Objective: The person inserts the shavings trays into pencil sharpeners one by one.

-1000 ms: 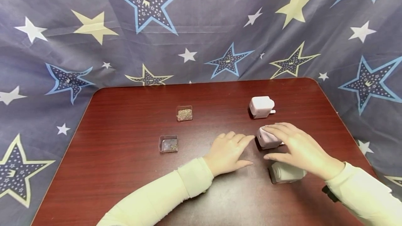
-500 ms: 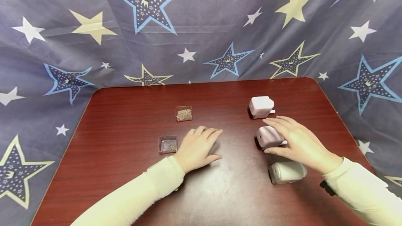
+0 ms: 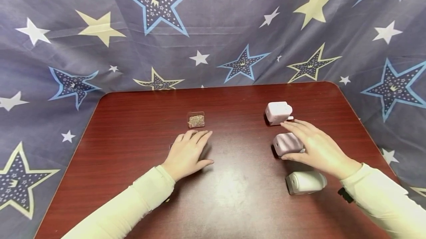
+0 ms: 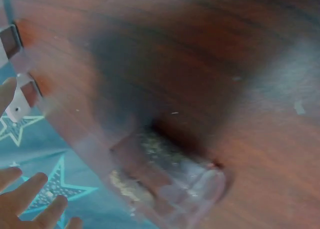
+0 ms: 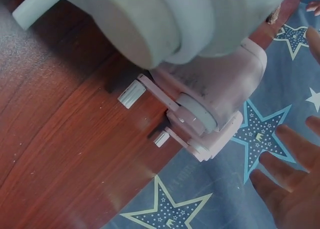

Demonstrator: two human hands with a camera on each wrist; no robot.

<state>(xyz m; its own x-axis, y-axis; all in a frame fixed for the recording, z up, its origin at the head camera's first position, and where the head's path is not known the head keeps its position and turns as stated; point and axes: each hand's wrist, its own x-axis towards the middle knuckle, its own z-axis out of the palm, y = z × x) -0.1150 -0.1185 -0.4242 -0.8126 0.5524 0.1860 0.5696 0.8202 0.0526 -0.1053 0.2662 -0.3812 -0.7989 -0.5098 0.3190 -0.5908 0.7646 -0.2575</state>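
Note:
My left hand (image 3: 186,156) is spread, palm down, over a small clear drawer (image 4: 192,189). It hides most of that drawer in the head view. In the left wrist view, blurred, the drawer holds some shavings. My right hand (image 3: 316,148), fingers and thumb apart, is above the right end of a pinkish crank pencil sharpener (image 3: 285,144). From the right wrist, the fingers (image 5: 292,171) are away from the sharpeners and hold nothing. A light pink sharpener (image 3: 278,112) stands behind it, and a pale grey-green one (image 3: 306,182) in front.
Another clear drawer (image 3: 196,121) full of shavings sits farther back, beyond my left fingertips. All of this is on a dark red wooden table (image 3: 246,202). A star-patterned cloth (image 3: 213,28) hangs along its back and sides.
My left hand has moved left from beside the sharpeners to over the front clear drawer. My right hand has shifted only slightly, staying near the middle sharpener. Drawers and sharpeners have kept their places.

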